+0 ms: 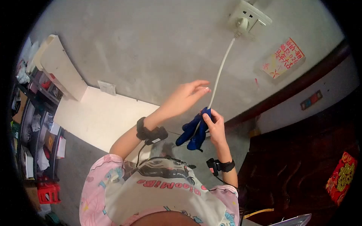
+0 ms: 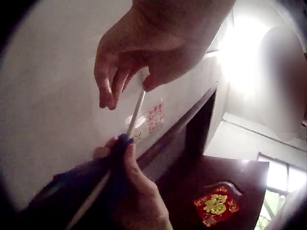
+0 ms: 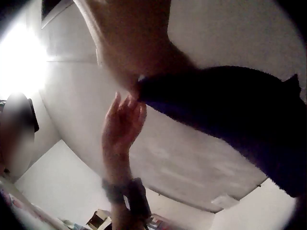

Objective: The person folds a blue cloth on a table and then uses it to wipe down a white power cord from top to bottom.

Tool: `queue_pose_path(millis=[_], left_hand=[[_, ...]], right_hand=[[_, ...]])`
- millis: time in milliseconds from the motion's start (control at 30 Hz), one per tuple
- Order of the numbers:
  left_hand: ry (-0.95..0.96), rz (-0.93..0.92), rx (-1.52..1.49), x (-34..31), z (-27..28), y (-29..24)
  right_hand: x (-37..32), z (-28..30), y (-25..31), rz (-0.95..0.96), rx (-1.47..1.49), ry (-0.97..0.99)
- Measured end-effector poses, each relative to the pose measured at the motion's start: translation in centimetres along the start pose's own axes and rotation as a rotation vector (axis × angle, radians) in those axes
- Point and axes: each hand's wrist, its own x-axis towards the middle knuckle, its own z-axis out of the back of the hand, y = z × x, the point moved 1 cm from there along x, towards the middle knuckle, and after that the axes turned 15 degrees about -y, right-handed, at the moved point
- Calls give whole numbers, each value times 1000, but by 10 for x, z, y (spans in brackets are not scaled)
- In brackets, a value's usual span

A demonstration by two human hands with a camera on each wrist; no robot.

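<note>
A white power cord point(image 1: 221, 69) runs down from a plug point(image 1: 242, 25) in the wall socket point(image 1: 260, 18). My right hand point(image 1: 216, 127) pinches a dark blue cloth point(image 1: 193, 132) around the cord, thumb on the near side. The cloth hangs in finger-like lobes below the grip, and in the left wrist view more cord shows beneath it. Higher up, my left hand point(image 1: 187, 96) hovers just left of the cord, its fingers loosely extended and holding nothing. In the right wrist view the cloth point(image 3: 230, 110) looks nearly black.
A white board-like tabletop point(image 1: 102, 116) is at the left by the wall, beside shelves point(image 1: 37, 132) full of goods. A red plastic stool point(image 1: 49, 192) stands below them. Red-lettered paper point(image 1: 283, 57) hangs on the wall. Dark wooden furniture point(image 1: 290, 162) fills the right side.
</note>
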Motion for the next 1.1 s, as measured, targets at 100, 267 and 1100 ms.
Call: queue_pose_path(millis=[100,267,1100], left_hand=[[140,149,-372,0,-17,9],[175,202,-368,9,-22,10],[162,282,-395,-2,-24,-5]], right_hand=[[-4,6,-19,30,-65,-6],[-9,9,-56,152,-195,-35],[-19,-19,-39,353,-141,84]])
